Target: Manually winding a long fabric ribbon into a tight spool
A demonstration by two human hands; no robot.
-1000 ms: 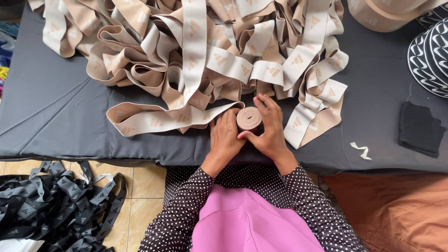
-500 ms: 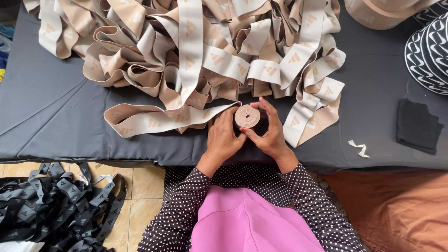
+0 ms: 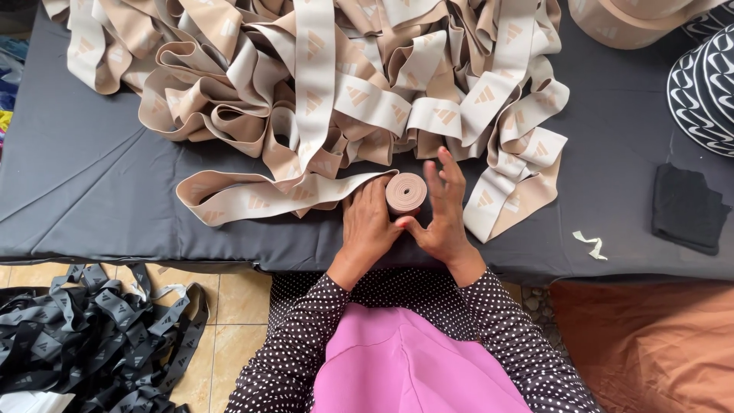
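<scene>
Both hands are cradling a small beige roll of elastic band at the near edge of the grey table: the left hand is pressing its side, the right hand is bracing it with fingers spread. Soft, light and springy, it looks likely to unwind unless pinched across its flat faces. Its loose tail is trailing left into the far heap.

Both hands cradle a beige band roll.

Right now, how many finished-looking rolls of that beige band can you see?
2. A small roll sits between the left hand and right hand; a big roll lies at the table's far right corner, cut off by the frame. The loose heap may hide others.
</scene>
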